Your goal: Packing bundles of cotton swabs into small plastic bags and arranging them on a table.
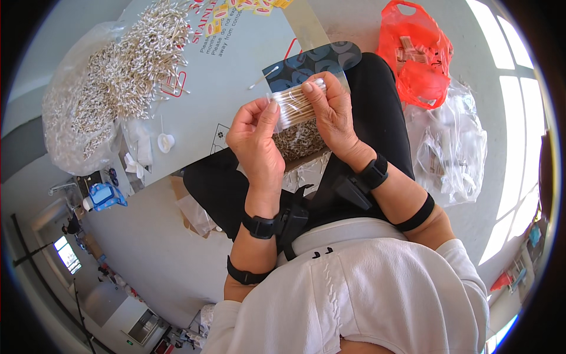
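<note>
White-sleeved forearms up from below, both hands raised over the lap. Left hand point(254, 138) and right hand point(333, 112) pinching a small clear packet of cotton swabs point(295, 106) between thumbs and fingertips, one at each end, fingers clenched on it. Looks filled but not yet laid down. Beyond the fingers, a big loose heap of swabs point(127, 65) on the surface point(236, 82), plenty unpacked. Right of the fingers, an orange bag point(415, 53); just under them, a tray of swabs point(300, 141).
</note>
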